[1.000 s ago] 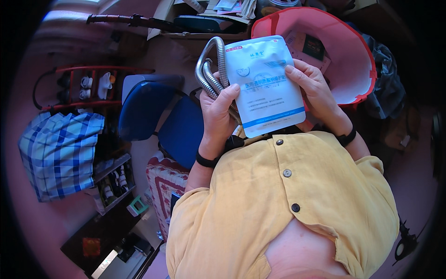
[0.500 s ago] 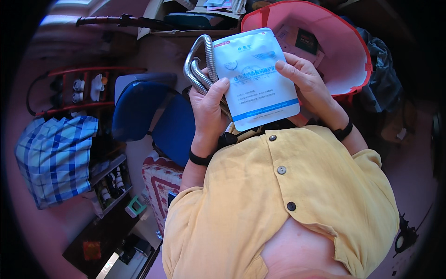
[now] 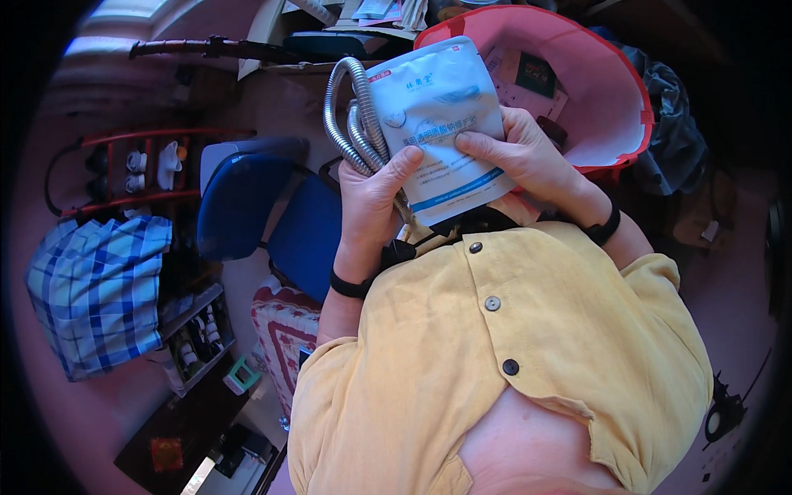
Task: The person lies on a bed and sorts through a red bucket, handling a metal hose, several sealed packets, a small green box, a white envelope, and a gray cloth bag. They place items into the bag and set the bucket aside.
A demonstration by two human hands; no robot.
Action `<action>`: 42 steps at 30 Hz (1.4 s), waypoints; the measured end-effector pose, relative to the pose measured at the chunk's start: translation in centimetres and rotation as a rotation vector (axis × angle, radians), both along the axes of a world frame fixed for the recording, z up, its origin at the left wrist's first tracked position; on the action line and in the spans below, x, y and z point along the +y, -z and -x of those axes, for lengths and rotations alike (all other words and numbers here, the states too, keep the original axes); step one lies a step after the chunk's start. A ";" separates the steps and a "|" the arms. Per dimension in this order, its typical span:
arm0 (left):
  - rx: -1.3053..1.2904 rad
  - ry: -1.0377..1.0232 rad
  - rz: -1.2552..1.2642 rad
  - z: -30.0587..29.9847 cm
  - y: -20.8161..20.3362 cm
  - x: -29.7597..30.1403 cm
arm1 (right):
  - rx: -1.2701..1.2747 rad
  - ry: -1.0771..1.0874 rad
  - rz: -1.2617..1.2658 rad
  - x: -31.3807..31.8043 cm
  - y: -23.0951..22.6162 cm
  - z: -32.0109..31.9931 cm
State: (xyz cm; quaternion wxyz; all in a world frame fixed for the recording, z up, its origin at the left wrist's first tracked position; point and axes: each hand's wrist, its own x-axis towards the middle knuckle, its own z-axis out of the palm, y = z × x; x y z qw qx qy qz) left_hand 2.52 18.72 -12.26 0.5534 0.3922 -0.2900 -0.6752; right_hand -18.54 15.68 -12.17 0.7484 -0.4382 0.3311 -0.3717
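The packet looks like smooth, glossy plastic; left of it, the hose is shiny, ribbed metal; below it, the shirt is matt cloth.

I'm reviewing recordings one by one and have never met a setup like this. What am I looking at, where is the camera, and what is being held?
There is no robot here: a person works with two bare hands. The view comes from the left of two wide fisheye cameras worn on the head, looking down, so straight edges bend near the rim. The large yellow buttoned shirt is the wearer's own.

The left hand and right hand hold a flat white-and-blue rectangular pouch, thumbs on its front. A looped silver ribbed hose also appears to be in the left hand.

No work surface lies under the pouch. Beyond it stands a red-rimmed, pink-lined basket containing a dark green rectangular item; leftward is a blue chair.
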 end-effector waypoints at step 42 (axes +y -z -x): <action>-0.024 -0.224 -0.029 0.5 3.4 -1.7 | 1.488 -1.040 1.168 -14.7 17.7 7.2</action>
